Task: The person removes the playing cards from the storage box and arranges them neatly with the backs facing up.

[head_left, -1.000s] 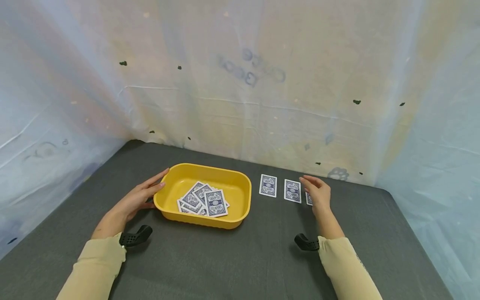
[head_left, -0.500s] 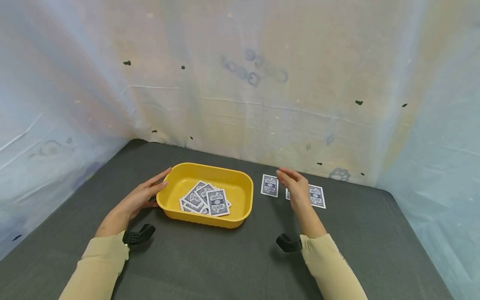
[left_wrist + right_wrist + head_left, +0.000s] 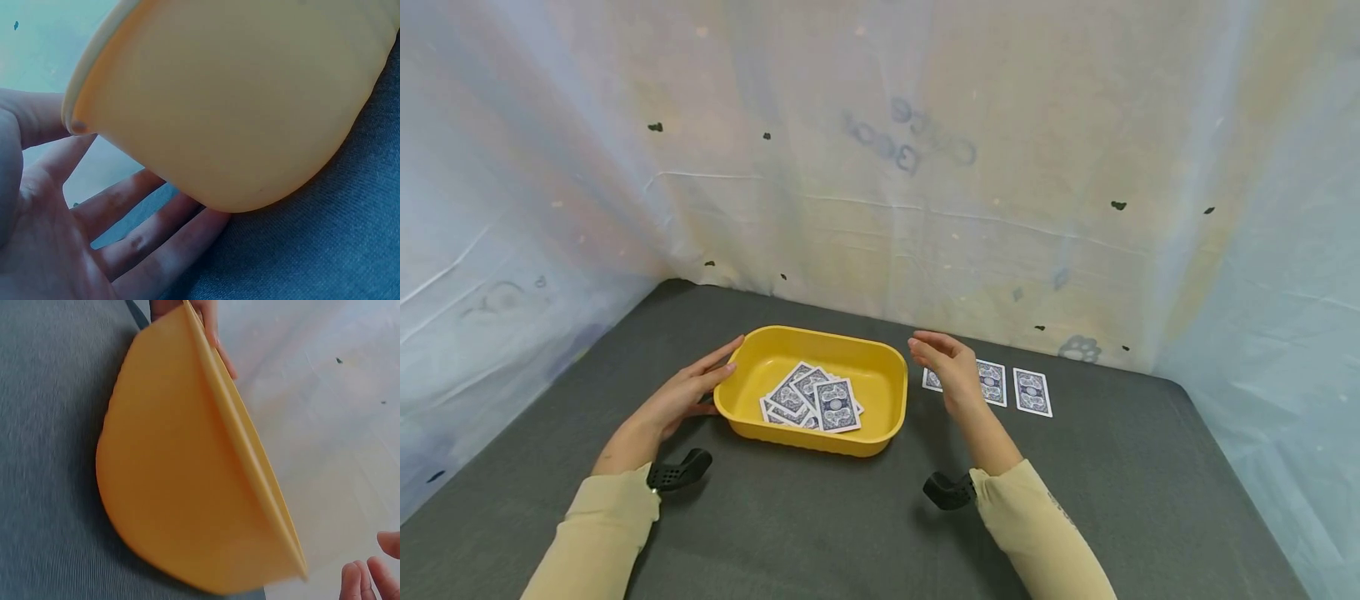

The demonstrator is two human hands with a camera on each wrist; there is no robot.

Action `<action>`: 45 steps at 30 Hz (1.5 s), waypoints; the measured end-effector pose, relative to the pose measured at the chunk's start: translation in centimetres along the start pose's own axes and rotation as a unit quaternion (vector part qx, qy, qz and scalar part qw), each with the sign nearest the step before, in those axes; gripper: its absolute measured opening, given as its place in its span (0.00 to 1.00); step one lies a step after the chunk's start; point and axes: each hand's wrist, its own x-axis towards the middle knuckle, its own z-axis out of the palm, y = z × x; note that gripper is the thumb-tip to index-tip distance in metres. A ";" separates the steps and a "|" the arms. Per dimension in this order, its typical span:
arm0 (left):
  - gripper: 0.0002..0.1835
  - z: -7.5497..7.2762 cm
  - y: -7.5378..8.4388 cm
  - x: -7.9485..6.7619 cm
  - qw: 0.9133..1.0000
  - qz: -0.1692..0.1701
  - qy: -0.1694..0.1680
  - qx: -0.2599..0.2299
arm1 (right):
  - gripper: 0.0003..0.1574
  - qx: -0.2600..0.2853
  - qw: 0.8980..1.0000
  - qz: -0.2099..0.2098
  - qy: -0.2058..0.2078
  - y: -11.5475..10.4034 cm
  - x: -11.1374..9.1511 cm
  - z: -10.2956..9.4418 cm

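Observation:
A yellow plastic tub [image 3: 820, 442] stands on the dark table, holding several loosely piled playing cards [image 3: 837, 406], blue-patterned backs up. At its left end my left hand [image 3: 681, 396] touches the rim and outer wall, the fingers long and spread in the left wrist view. My right hand [image 3: 951, 371] hovers just beyond the tub's right end, fingers loosely bent and nothing visible in them. Beneath and behind it, a face-down card [image 3: 932, 381] is partly covered. Two more face-down cards, a middle card [image 3: 993, 383] and a right card [image 3: 1032, 392], lie in a row to its right.
A pale translucent curtain [image 3: 880, 208] with small dark marks hangs behind the table and along both sides. The dark cloth tabletop [image 3: 820, 525] reaches toward me. Black wrist devices [image 3: 679, 471] sit on both wrists.
My right hand has moved left from over the rightmost card, past the middle one, toward the tub, uncovering the right card. The left hand stays at the tub, and the piled cards look the same.

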 end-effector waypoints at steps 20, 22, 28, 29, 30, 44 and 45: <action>0.39 -0.1 0.2 -0.1 1.000 0.002 -0.008 -0.007 | 0.17 -0.023 0.998 0.024 -0.059 -0.6 -1.2 5.8; 0.38 -0.1 0.2 -0.1 1.000 0.002 -0.007 -0.007 | 0.18 -0.039 0.997 0.031 -0.065 -0.5 -1.2 6.1; 0.37 -0.1 0.0 -0.1 1.000 -0.003 -0.005 -0.006 | 0.21 -0.088 0.989 0.058 -0.103 0.0 -1.3 7.1; 0.37 -0.1 0.0 -0.1 1.000 -0.003 -0.005 -0.005 | 0.21 -0.101 0.987 0.063 -0.110 0.1 -1.3 7.3; 0.37 -0.1 0.0 -0.1 1.000 -0.003 -0.004 -0.005 | 0.22 -0.116 0.984 0.065 -0.117 0.2 -1.4 7.5; 0.36 -0.1 0.1 -0.1 1.000 -0.002 -0.006 -0.014 | 0.36 -0.278 0.943 0.085 -0.163 1.4 -1.3 8.8; 0.36 -0.1 0.1 -0.1 1.000 -0.002 -0.006 -0.014 | 0.37 -0.287 0.940 0.084 -0.163 1.4 -1.3 8.9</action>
